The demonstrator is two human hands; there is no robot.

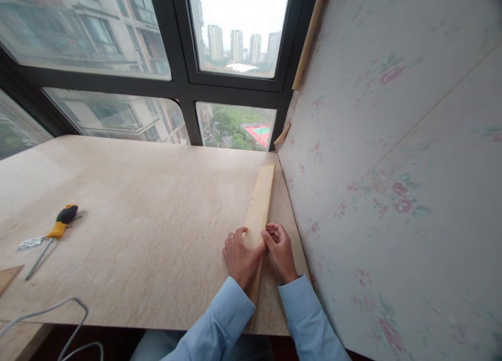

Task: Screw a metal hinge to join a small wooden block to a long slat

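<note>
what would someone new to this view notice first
Probably the pale wooden board near the floral wall, with the left hand over it and the right hand at its right edge. Next, the yellow-and-black screwdriver at the left of the stone-look surface, and the dark window frame behind.

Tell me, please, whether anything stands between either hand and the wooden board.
Nothing visible does. The left hand rests on the wooden board, and the right hand is at its right edge, though whether it pinches something small is hard to tell. The screwdriver lies well off to the left.
</note>
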